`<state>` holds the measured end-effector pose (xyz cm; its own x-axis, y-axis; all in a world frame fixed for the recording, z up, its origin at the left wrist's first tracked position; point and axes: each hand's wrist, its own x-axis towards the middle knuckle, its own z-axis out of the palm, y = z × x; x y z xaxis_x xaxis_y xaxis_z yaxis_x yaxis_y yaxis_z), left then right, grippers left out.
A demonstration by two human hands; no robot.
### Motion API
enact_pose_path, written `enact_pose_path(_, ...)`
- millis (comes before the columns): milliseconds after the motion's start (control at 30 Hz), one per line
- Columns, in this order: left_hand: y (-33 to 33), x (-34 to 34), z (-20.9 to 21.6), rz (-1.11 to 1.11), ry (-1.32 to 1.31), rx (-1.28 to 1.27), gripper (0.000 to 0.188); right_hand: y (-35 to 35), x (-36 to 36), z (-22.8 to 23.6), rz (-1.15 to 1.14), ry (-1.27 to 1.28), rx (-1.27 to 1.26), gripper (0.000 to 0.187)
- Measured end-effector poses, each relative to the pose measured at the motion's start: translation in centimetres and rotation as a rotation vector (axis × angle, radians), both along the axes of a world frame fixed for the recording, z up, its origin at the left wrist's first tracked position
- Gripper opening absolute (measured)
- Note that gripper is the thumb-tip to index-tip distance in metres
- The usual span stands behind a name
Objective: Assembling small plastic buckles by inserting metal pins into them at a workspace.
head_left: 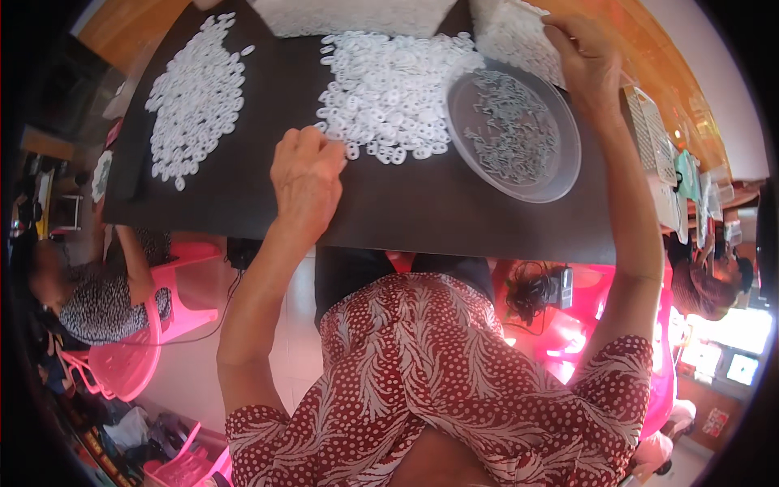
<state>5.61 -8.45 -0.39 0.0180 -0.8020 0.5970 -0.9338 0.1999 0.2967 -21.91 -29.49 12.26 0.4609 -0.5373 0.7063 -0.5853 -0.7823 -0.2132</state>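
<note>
On the dark counter (280, 93), a broad middle heap of small white oval pieces with holes (389, 97) spreads at the far side, its near-left edge right by the person's left hand (307, 183). That hand has its knuckles up and its fingers curled under; whether they have hold of a piece cannot be told. To the left, well apart, lies a second, narrower heap of the same white pieces (197, 105). Just to the right of the middle heap, a round translucent tub (519, 195) carries loose grey metal pieces (515, 122) over its bottom. Beyond the tub, at the far right, the right hand (588, 69) reaches to a pale container of white pieces (515, 36); its fingers bend leftward over the container's right side, and how firmly they grip it does not show. Another pale container (357, 16) stands at the far edge, behind the middle heap.
</note>
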Motion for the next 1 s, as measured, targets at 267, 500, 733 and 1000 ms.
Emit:
enact_pose_path(267, 0.4, -0.4, 1.1, 0.015, -0.137, -0.061, 0.012, 5.9, 1.4, -2.7, 0.202, 0.027, -0.103, 0.008)
enact_pose_path(500, 2.9, -3.8, 2.3, -0.083, -0.161, -0.079, 0.019, 6.3, 0.6, -8.8, 0.193, 0.148, 0.183, 0.003)
enact_pose_path(733, 2.9, -5.6, 0.4, -0.162, -0.374, -0.073, 0.02, 5.2, 1.7, -10.1, 0.114, 0.378, 0.229, 0.007)
enact_pose_path(1000, 2.6, -5.4, 0.8, -0.153, -0.114, 0.079, 0.015, 5.1, 2.4, -10.1, 0.15, 0.468, 0.211, 0.006)
